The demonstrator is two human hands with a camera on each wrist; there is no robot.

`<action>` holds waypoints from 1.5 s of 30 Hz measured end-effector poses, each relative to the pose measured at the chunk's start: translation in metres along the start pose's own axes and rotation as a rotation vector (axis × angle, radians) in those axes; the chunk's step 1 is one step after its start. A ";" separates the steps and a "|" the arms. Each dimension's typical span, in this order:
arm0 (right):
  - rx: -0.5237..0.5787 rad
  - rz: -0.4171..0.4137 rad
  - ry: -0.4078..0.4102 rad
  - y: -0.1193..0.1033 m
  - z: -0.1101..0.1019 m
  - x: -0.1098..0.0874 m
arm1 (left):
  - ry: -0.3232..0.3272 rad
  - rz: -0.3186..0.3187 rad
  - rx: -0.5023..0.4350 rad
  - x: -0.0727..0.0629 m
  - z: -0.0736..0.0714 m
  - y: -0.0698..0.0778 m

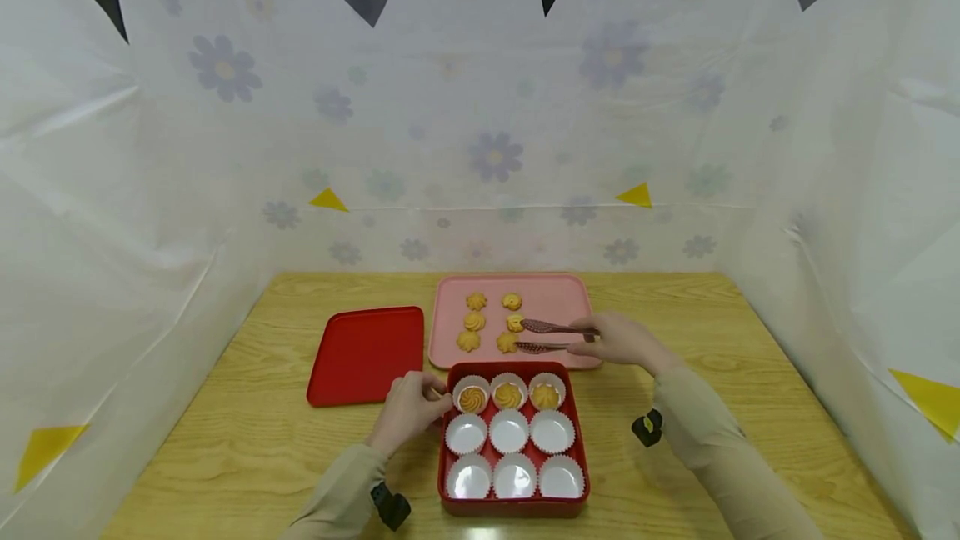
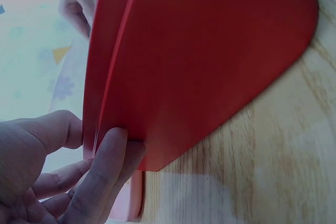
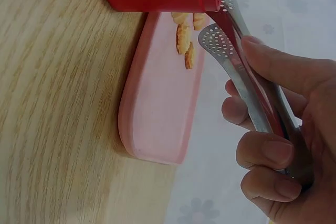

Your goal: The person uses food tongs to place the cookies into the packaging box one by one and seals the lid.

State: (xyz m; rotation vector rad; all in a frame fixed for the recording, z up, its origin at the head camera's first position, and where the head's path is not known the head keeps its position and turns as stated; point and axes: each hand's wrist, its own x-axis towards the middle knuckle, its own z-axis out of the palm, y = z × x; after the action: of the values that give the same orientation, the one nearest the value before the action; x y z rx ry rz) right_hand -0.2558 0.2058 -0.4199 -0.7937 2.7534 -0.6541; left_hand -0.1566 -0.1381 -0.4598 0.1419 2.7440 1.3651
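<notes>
My left hand point(image 1: 410, 408) pinches the upper left corner of a red box point(image 1: 514, 508); in the left wrist view the thumb lies at its rim and the fingertips point(image 2: 111, 142) press its outer wall. White paper cups point(image 1: 509, 432) line the box in rows. The back row's three cups each hold a swirled cookie point(image 1: 507, 395). In my right hand point(image 1: 621, 340) is a pair of metal tongs point(image 3: 216, 41) with perforated tips, spread apart. Those tips hover over the right-hand column of cookies point(image 1: 507, 342) on a pink tray point(image 1: 555, 294), nothing clamped between them.
Left of the pink tray, a flat red lid or tray point(image 1: 367, 357) lies on the wooden table point(image 1: 675, 457). Flower-patterned white sheeting point(image 1: 495, 107) hangs behind and at both sides. The box stands right in front of the pink tray.
</notes>
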 end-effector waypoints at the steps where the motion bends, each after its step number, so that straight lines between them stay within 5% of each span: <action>1: -0.005 -0.001 -0.009 0.001 0.001 0.003 | 0.000 -0.001 0.001 0.000 0.000 0.000; 16: -0.009 -0.023 -0.073 0.006 0.009 0.030 | -0.003 -0.001 -0.010 0.000 0.001 -0.001; 45: -0.039 -0.038 -0.074 -0.002 0.015 0.037 | -0.026 -0.032 -0.043 0.001 0.001 0.000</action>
State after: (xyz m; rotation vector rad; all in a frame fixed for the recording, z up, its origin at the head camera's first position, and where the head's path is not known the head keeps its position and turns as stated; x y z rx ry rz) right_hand -0.2814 0.1788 -0.4349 -0.8621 2.6983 -0.5682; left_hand -0.1574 -0.1372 -0.4605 0.1123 2.6822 1.4025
